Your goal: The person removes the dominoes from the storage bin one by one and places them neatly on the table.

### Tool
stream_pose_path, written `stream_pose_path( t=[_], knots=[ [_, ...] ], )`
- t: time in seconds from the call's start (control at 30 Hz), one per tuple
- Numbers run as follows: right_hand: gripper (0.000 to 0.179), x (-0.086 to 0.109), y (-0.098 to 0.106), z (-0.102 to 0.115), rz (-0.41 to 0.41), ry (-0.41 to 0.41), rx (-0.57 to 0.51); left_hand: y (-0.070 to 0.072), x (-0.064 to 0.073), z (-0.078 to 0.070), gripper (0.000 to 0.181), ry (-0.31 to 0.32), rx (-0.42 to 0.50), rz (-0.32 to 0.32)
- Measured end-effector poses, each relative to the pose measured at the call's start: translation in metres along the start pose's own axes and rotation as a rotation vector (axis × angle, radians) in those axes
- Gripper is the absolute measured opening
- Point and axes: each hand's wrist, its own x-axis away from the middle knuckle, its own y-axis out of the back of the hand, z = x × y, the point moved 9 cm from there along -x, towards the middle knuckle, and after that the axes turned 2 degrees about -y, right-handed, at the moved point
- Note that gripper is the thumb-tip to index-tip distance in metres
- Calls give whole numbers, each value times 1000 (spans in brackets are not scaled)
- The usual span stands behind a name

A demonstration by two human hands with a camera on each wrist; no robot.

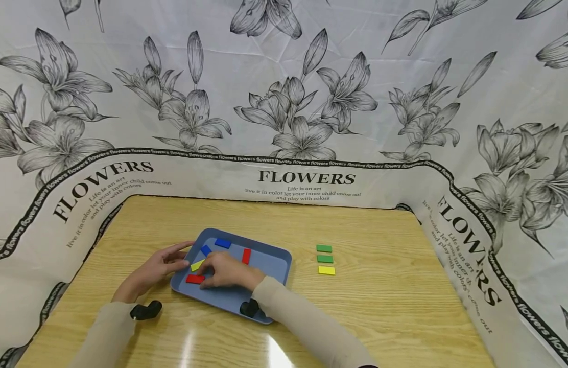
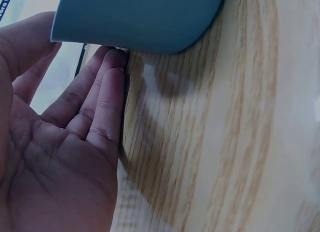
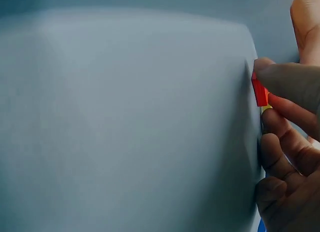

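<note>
A blue-grey tray point(image 1: 265, 263) lies on the table with small flat coloured blocks in it. My left hand point(image 1: 156, 268) holds its left edge, the thumb at the rim and the fingers against the outer wall from below point(image 2: 70, 122). Inside the tray, my right hand point(image 1: 226, 271) pinches a red block point(image 1: 195, 279) at its right end; thumb and forefinger stand either side of that red block point(image 3: 259, 92) in the right wrist view. A yellow block point(image 1: 196, 266), partly covered by the forefinger, lies just beyond. Two blue blocks point(image 1: 222, 243) and another red block point(image 1: 246, 256) lie farther back.
Right of the tray, two green blocks point(image 1: 324, 249) and a yellow block point(image 1: 326, 271) lie in a column on the wooden table point(image 1: 380, 306). A flower-printed cloth point(image 1: 307, 179) hangs around the table's back and sides.
</note>
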Motion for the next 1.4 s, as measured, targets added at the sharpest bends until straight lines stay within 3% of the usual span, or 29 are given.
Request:
stream_pose_path(
  t=[0.5, 0.83, 1.1, 1.4],
  knots=[
    [25, -6, -3, 1, -15, 4, 75, -1, -1, 0, 61, -10, 10, -1],
    [24, -4, -2, 3, 27, 0, 40, -2, -1, 0, 61, -11, 6, 4],
    [22, 2, 5, -6, 71, -38, 8, -1, -1, 0, 62, 7, 1, -6],
    [22, 21, 32, -23, 4, -106, 0, -2, 1, -1, 63, 12, 1, -4]
  ],
)
